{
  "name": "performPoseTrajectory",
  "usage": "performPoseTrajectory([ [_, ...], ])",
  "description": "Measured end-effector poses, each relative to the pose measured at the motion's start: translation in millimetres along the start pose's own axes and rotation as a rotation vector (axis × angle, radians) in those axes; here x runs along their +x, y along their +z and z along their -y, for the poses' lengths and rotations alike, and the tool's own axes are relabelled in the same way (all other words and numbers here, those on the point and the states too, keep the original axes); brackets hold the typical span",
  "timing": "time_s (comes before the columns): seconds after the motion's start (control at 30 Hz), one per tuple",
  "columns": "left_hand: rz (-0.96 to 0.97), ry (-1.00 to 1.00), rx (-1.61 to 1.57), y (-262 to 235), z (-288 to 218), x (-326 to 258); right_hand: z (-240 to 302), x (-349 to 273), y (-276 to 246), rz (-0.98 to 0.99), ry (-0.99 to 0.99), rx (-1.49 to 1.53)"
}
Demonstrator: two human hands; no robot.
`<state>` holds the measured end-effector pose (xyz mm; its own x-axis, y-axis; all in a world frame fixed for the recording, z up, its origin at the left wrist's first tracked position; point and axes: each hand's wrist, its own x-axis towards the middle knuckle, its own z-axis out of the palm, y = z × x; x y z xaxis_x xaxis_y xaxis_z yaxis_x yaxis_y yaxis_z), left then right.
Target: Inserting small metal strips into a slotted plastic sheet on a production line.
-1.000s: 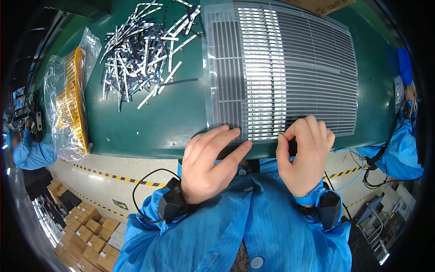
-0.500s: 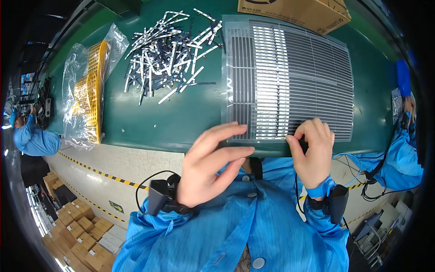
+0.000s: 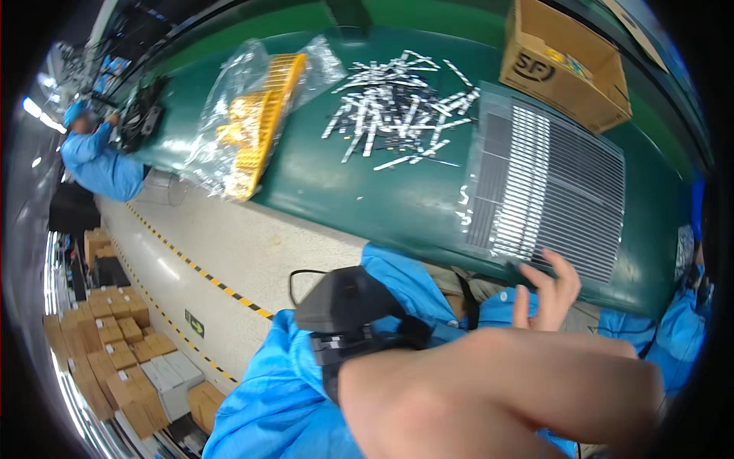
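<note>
My left hand [image 3: 489,382] is raised close to the camera, large and smeared by motion, so its fingers cannot be made out. Behind it, my right hand [image 3: 552,292] is at the table's front edge with its fingers apart and nothing visible in them. Its fingertips are nearest the lower edge of a flat sheet [image 3: 585,191] of dark parallel strips, which has a band of white strip pieces [image 3: 522,176] across it. A loose heap of thin black-and-white strips [image 3: 390,115] lies left of the sheet.
Clear plastic bags hold yellow slotted trays [image 3: 264,122] at the left of the green table [image 3: 359,203]. An open cardboard box [image 3: 562,69] stands behind the sheet. Stacked cartons [image 3: 115,352] are on the floor at left. A co-worker in blue [image 3: 99,157] is at far left, another at far right.
My left hand has left the sheet's front edge and come up close to the camera. My right hand has drawn back and its fingers have spread. The view has turned.
</note>
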<state>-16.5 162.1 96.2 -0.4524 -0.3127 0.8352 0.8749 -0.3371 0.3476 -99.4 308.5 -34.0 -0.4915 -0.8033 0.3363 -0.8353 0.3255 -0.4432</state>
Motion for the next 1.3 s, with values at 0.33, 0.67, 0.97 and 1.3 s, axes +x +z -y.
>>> performPoseTrajectory([
  [0.33, -0.547, -0.291, 0.019, 9.9, -40.0, -39.3, -6.4, -18.4, 9.1, -0.23, -0.057, 0.318],
  [0.67, -0.936, -0.471, 0.13, -39.3, -152.1, -108.1, 39.6, -29.2, 20.1, 0.652, 0.085, 0.825],
  [0.97, -0.807, -0.88, 0.297, -13.1, -222.6, -172.9, 68.2, -21.6, 85.5, 1.12, -0.181, 0.723],
  [1.3, -0.615, -2.001, 0.301, 14.1, -171.1, -233.3, 98.9, -16.1, 118.8, 1.06, -0.407, -0.08],
])
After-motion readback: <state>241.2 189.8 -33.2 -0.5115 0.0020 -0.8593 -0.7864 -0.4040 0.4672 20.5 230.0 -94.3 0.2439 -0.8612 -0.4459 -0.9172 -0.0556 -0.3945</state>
